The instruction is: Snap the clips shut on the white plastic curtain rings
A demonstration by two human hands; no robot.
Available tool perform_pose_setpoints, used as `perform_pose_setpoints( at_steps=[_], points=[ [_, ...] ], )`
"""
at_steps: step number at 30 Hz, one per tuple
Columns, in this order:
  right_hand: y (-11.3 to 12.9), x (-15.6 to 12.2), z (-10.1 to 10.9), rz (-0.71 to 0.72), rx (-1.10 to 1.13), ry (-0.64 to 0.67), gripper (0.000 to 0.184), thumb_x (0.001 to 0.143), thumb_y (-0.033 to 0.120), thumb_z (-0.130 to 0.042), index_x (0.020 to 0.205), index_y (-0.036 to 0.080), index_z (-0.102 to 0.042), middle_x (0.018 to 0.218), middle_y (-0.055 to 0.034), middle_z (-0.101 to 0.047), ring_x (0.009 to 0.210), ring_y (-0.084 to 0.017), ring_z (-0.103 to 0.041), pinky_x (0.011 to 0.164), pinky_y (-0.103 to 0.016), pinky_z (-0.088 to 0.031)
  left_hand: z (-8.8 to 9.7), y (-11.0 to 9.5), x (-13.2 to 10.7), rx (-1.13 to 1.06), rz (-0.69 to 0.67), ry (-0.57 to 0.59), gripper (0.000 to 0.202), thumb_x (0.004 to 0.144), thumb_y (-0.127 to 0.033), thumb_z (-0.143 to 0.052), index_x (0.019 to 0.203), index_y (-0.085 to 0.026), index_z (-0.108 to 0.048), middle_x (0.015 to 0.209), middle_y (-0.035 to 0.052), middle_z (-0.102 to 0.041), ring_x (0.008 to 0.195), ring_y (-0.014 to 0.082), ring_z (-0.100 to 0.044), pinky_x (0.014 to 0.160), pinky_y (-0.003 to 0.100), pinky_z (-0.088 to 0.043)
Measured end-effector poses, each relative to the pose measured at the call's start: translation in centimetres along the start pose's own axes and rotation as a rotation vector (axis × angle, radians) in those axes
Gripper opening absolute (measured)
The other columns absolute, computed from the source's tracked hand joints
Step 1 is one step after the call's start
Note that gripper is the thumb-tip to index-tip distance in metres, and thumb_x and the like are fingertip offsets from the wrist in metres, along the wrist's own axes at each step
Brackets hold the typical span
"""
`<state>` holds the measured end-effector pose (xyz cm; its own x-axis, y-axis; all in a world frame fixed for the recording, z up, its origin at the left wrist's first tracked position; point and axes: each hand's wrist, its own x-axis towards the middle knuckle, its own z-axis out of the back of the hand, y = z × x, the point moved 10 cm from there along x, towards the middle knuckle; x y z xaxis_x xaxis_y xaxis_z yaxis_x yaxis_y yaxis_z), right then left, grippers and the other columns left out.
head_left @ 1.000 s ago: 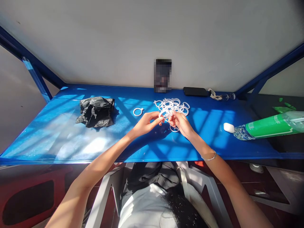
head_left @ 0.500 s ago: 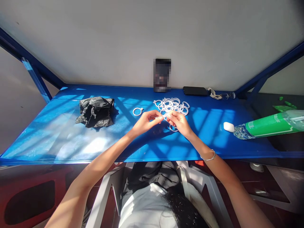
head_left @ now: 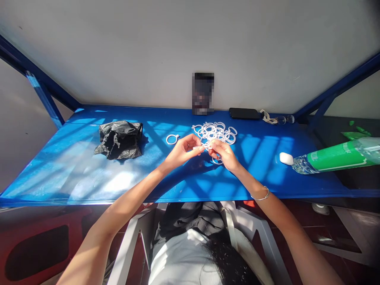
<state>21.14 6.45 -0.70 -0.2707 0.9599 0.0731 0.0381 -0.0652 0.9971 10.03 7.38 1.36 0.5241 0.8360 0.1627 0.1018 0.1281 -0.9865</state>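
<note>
A heap of white plastic rings (head_left: 216,131) lies on the blue table (head_left: 89,174) just beyond my hands. My left hand (head_left: 181,150) and my right hand (head_left: 223,152) meet over the table, both pinching a white ring (head_left: 204,147) between their fingertips. Another ring (head_left: 217,160) shows under my right hand. One single white ring (head_left: 172,139) lies apart, left of my left hand.
A crumpled black plastic bag (head_left: 120,139) sits to the left. A dark phone (head_left: 203,93) leans on the wall, a black case (head_left: 244,114) lies beside it. A green-labelled water bottle (head_left: 332,158) lies at the right, with a small white object (head_left: 286,158) by it.
My two hands have drawn closer together and slightly farther onto the table, keeping their pinch on the ring. Nothing else has moved.
</note>
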Motion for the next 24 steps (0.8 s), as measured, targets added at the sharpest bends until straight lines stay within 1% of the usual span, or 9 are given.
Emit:
perform_pose_setpoints(
  at_steps=[3, 6, 10, 16, 24],
  points=[
    [-0.34, 0.01, 0.08, -0.006, 0.016, -0.016, 0.055, 0.078, 0.074, -0.065, 0.066, 0.021, -0.055, 0.056, 0.0037, -0.042, 0.048, -0.009, -0.029, 0.046, -0.026, -0.024, -0.09, -0.03, -0.05, -0.02, 0.006, 0.008, 0.048, 0.077, -0.058, -0.075, 0.083, -0.017, -0.05, 0.079, 0.0005, -0.06, 0.07, 0.0138, -0.06, 0.071, 0.03, -0.054],
    [-0.62, -0.01, 0.04, -0.024, 0.039, -0.023, 0.055, 0.076, 0.074, -0.067, 0.064, 0.022, -0.055, 0.056, 0.0037, -0.039, 0.049, -0.01, -0.026, 0.046, -0.027, -0.021, -0.04, 0.21, -0.08, -0.027, 0.035, -0.002, 0.052, 0.076, -0.061, -0.075, 0.085, -0.019, -0.046, 0.078, 0.0005, -0.061, 0.072, 0.0159, -0.062, 0.071, 0.033, -0.055],
    [-0.82, -0.04, 0.05, -0.047, 0.011, -0.036, 0.057, 0.074, 0.077, -0.065, 0.063, 0.023, -0.055, 0.055, 0.0036, -0.036, 0.05, -0.011, -0.024, 0.047, -0.028, -0.021, -0.03, 0.42, -0.04, -0.012, 0.052, -0.008, 0.054, 0.075, -0.065, -0.074, 0.085, -0.02, -0.044, 0.077, 0.0005, -0.061, 0.072, 0.0171, -0.063, 0.072, 0.035, -0.056],
    [-0.83, -0.04, 0.04, -0.042, -0.025, -0.03, 0.059, 0.076, 0.079, -0.061, 0.063, 0.023, -0.053, 0.055, 0.0042, -0.031, 0.05, -0.011, -0.026, 0.048, -0.029, -0.024, -0.05, 0.52, 0.0, -0.03, 0.041, 0.0, 0.052, 0.077, -0.061, -0.074, 0.085, -0.02, -0.044, 0.078, 0.001, -0.063, 0.07, 0.0154, -0.063, 0.07, 0.032, -0.056],
    [-0.64, -0.05, -0.09, -0.005, 0.001, -0.033, 0.056, 0.079, 0.074, -0.063, 0.062, 0.021, -0.052, 0.057, 0.0041, -0.033, 0.05, -0.01, -0.026, 0.048, -0.027, -0.023, -0.3, 0.67, -0.05, -0.06, 0.058, 0.014, 0.05, 0.077, -0.059, -0.074, 0.085, -0.02, -0.043, 0.078, 0.0004, -0.063, 0.072, 0.0151, -0.064, 0.07, 0.031, -0.055]
  ],
)
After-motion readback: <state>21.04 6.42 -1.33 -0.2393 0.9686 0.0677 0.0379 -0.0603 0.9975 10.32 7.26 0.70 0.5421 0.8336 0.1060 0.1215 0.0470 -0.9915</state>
